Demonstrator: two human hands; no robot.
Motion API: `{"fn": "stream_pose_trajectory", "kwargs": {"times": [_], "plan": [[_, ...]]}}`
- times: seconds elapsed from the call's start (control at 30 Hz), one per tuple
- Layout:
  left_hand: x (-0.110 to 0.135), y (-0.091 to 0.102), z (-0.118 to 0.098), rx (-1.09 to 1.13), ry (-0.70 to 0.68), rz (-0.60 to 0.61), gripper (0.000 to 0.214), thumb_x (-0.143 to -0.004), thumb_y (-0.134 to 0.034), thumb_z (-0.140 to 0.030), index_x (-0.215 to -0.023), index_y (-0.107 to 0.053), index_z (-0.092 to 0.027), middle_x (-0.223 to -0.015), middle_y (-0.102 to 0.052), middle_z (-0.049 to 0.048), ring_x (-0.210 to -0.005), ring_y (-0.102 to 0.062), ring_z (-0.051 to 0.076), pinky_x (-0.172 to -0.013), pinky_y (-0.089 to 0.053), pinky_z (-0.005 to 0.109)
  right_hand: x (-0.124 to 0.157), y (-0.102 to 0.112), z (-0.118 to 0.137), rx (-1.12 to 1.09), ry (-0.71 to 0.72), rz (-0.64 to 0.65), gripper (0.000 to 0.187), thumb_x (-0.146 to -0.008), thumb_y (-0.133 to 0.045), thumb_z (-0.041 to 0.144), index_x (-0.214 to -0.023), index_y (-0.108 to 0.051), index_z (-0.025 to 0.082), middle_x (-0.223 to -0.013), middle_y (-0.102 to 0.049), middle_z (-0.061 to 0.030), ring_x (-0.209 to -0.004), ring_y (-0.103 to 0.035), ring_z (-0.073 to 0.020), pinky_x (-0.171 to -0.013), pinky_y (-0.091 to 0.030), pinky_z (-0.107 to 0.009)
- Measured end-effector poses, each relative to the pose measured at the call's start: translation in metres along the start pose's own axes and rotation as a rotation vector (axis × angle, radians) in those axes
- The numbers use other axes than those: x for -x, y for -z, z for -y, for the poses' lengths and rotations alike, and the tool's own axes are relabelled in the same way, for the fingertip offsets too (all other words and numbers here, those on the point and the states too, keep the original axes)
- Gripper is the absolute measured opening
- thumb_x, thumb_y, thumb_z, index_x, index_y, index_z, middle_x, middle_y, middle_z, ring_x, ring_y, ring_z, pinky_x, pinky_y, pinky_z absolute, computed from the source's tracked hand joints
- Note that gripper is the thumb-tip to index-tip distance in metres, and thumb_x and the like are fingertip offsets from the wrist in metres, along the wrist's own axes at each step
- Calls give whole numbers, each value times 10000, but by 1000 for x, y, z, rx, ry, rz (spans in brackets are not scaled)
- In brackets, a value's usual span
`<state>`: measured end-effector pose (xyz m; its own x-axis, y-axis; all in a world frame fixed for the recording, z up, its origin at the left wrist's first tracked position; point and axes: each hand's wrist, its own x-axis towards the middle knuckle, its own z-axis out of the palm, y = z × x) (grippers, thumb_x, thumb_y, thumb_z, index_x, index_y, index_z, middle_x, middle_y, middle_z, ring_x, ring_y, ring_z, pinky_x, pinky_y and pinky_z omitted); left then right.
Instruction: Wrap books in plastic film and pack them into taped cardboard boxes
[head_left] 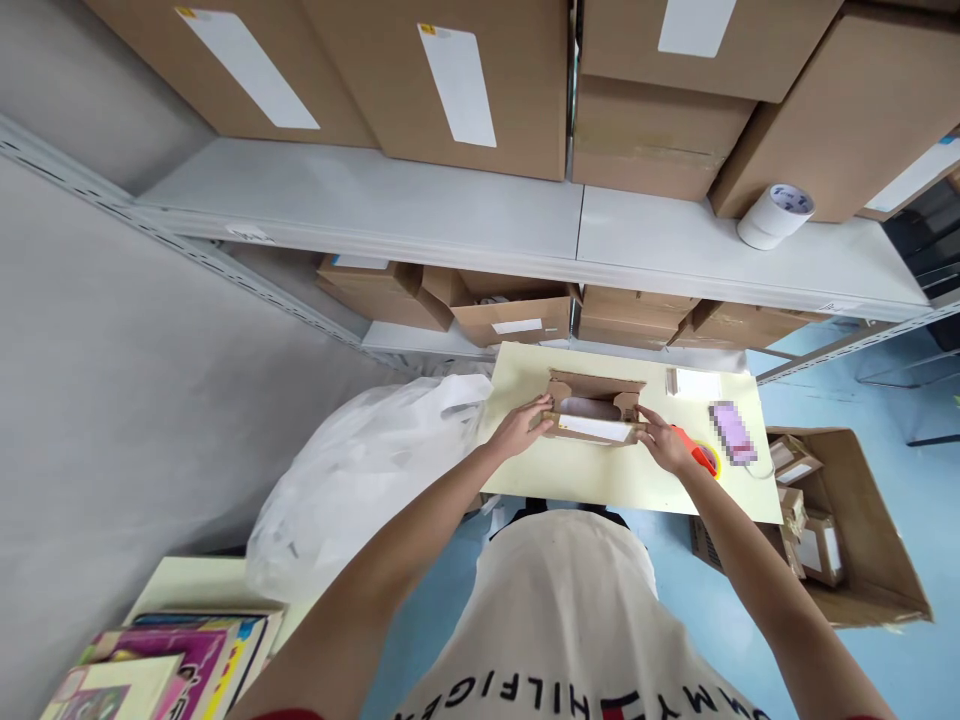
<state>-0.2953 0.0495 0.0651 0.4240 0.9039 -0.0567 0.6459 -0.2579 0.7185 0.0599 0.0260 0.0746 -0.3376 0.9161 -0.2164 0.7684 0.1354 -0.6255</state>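
Observation:
A small open cardboard box (621,404) sits on the pale yellow table (525,470), with a white label (596,429) along its near side. Its end flaps are folded inward, and something whitish (589,407) shows inside. My left hand (523,426) grips the left end of the box, fingers at its corner. At the right end, my right hand (660,438) holds the box with thumb and fingers at the flap and near corner. Just beyond my right wrist lies an orange-red tape dispenser (694,450) with a yellow-rimmed roll.
A phone-like purple object (733,432) and a stack of white labels (694,383) lie on the table's right. A large carton (877,540) of small boxes stands right. A white plastic bag (360,470) bulges left. Ahead, a grey shelf (480,210) holds cartons and tape rolls (776,215).

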Motion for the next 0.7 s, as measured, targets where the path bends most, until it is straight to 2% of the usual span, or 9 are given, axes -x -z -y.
{"fn": "stream_pose_trajectory", "kwargs": {"times": [0.07, 0.1, 0.17, 0.27, 0.33, 0.4, 0.5, 0.6, 0.7], "plan": [[-4, -4, -3, 32, 56, -63, 377, -935, -492, -304, -1287, -563, -191, -1358, -630, 110, -1259, -598, 241, -1061, -483, 407, -10, -5, -1, -64, -52, -145, 346, -930, -472, 439, -1143, -673, 255, -1385, -562, -114, -1219, -600, -300, -1007, -517, -516], [-6, -6, -4, 27, 69, -77, 359, -927, -500, -277, -1271, -562, -195, -1305, -663, 102, -1210, -631, 240, -1037, -502, 410, -17, -7, -1, -89, -82, -217, 389, -889, -537, 426, -1214, -630, 233, -1373, -554, -139, -1204, -603, -310, -983, -528, -526], [-10, -12, -4, 7, 79, -109, 341, -914, -514, -233, -1251, -556, -202, -1265, -676, 102, -1186, -643, 242, -1030, -507, 420, -29, -8, -1, -127, -111, -310, 692, -801, -643, 375, -1434, -423, 205, -1466, -446, -185, -1263, -554, -332, -970, -527, -540], [-12, -21, -1, 69, 99, -212, 443, -893, -541, -199, -1329, -465, -193, -1353, -588, 144, -1249, -601, 246, -1016, -521, 406, -41, -2, -1, -137, -32, -269, 1010, -737, -678, 267, -1565, -102, 218, -1564, -316, -188, -1375, -450, -335, -1021, -492, -545], [-12, -25, 1, 158, 128, -265, 555, -884, -553, -199, -1404, -362, -180, -1426, -494, 185, -1255, -597, 249, -948, -561, 371, -40, 4, -1, -91, 31, -198, 927, -751, -641, 232, -1554, -178, 234, -1509, -417, -151, -1358, -476, -317, -1048, -480, -538], [-10, -25, -1, 172, 147, -290, 650, -879, -564, -206, -1460, -275, -165, -1492, -395, 229, -1257, -593, 261, -930, -570, 367, -35, 6, 0, -7, 70, -150, 713, -797, -591, 240, -1478, -380, 247, -1450, -497, -118, -1314, -524, -302, -1060, -481, -522], [-9, -19, -15, -55, 93, -272, 669, -894, -533, -200, -1500, -258, -130, -1576, -273, 254, -1416, -417, 315, -1113, -428, 464, -26, 3, 6, 104, 62, -107, 495, -889, -490, 295, -1381, -523, 260, -1503, -462, -86, -1318, -527, -289, -1050, -504, -496], [-14, -15, -39, -328, -37, -85, 605, -926, -473, -218, -1509, -329, -145, -1607, -283, 191, -1512, -206, 328, -1222, -173, 560, -21, -3, 14, 139, 18, -121, 475, -939, -404, 329, -1397, -518, 273, -1557, -406, -56, -1396, -450, -283, -1063, -495, -493], [-22, -19, -55, -451, -118, 113, 705, -906, -555, -368, -1535, -316, -159, -1606, -295, 172, -1511, -196, 353, -1219, -57, 610, -9, -6, 10, 110, -28, -183, 495, -947, -403, 392, -1428, -481, 299, -1584, -366, -39, -1409, -433, -280, -1051, -498, -475]]}}
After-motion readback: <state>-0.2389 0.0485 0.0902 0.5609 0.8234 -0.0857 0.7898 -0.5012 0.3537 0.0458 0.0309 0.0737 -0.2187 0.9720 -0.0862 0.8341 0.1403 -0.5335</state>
